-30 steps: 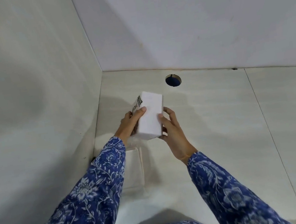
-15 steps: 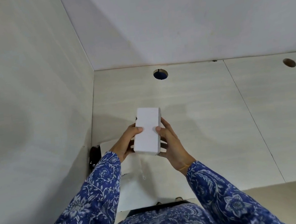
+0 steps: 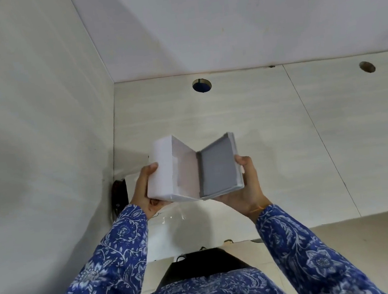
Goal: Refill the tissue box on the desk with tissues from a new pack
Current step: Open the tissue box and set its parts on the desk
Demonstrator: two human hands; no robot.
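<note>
White plastic box, hinged, held open like a book above the desk near its left back corner, where the desk meets the side wall. Our left hand cups the deep body from below and outside, thumb on its outer face, fingers closed round it. Our right hand supports the grey-lined lid from beneath, thumb hooked over its outer edge, so both halves are gripped and neither rests on the desk. We judge the box is spread this way to expose the cavity for loading; the interior shows pale and, as far as we can tell, holds no tissues. Clear-wrapped pack, item two, lies on the desk directly beneath the box, close to the front edge and mostly hidden by our hands and left sleeve; whether it is opened we cannot tell. Dark object, unidentified, sits against the side wall at the desk's left edge. Two round holes pierce the desk along its back edge. Refill not yet begun, by our reading.
</note>
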